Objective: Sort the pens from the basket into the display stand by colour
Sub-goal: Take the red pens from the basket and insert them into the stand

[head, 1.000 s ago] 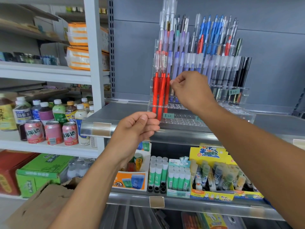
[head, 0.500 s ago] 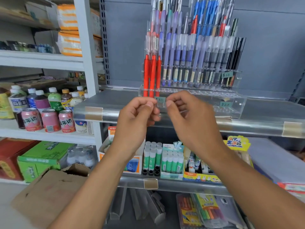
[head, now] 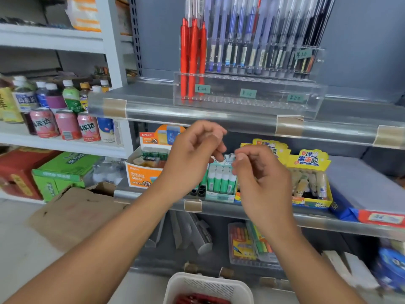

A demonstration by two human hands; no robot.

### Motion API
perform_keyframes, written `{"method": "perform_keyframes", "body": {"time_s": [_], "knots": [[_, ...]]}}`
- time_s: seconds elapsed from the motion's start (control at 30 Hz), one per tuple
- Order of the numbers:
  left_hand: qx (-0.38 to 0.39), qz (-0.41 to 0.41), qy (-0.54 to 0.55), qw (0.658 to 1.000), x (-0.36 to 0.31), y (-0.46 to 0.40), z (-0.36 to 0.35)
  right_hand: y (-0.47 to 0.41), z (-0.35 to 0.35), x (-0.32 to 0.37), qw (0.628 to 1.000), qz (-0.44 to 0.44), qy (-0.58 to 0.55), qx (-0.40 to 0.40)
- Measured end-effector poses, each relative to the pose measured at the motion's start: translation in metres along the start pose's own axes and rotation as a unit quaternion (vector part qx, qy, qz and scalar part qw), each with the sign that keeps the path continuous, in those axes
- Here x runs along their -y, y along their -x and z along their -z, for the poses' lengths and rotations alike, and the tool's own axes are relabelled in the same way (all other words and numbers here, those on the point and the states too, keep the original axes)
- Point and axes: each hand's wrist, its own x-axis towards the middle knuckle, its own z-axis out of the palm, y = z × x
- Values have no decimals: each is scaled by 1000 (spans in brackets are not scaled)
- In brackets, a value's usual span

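- Head view: the grey shelving unit [head: 219,119] fills the frame, its upper shelf edge running across above your hands.
- White side shelves [head: 54,141] at your left carry bottles and pink cans [head: 43,122]; green and red cartons sit on the level below.
- A flattened cardboard box [head: 72,213] lies on the floor at lower left.
- The clear display stand [head: 247,93] sits on the upper shelf, with green price tags on its front.
- Three red pens [head: 192,53] stand upright at the stand's left end; blue-tinted pens fill the middle and black pens [head: 315,29] the right end.
- The white basket [head: 208,286] is at the bottom edge of the frame, below and between your forearms, with red pens [head: 201,299] lying inside it.
- Your left hand [head: 192,159] is raised in front of the middle shelf, fingers curled inward with the thumb near the fingertips; motion blur leaves it unclear whether anything is pinched.
- Your right hand [head: 260,178] is just beside it, fingers likewise curled and nothing visible in them; you cannot tell whether it grips anything.
- Green glue sticks [head: 221,181] stand in a box directly behind the gap between your hands.
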Motion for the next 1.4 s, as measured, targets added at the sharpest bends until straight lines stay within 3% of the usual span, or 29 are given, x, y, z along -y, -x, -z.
{"method": "perform_keyframes", "body": {"time_s": [0.33,0.7,1.0,1.2,1.3,1.4], "knots": [[-29,130,27,991,86,42,-23,64,-22,-83,993,-111,27,-36],[-38,293,36,955,195,133,-26,169,-29,-188,962,-242,113,51],[-33,420,25,906,255,192,-19,204,-30,-234,905,-295,224,211],[-66,488,36,870,290,225,-15,255,-45,-265,823,-312,259,398],[-57,517,33,853,302,237,-16,274,-57,-273,800,-291,257,457],[-58,525,32,849,308,243,-14,290,-71,-282,800,-233,252,493]]}}
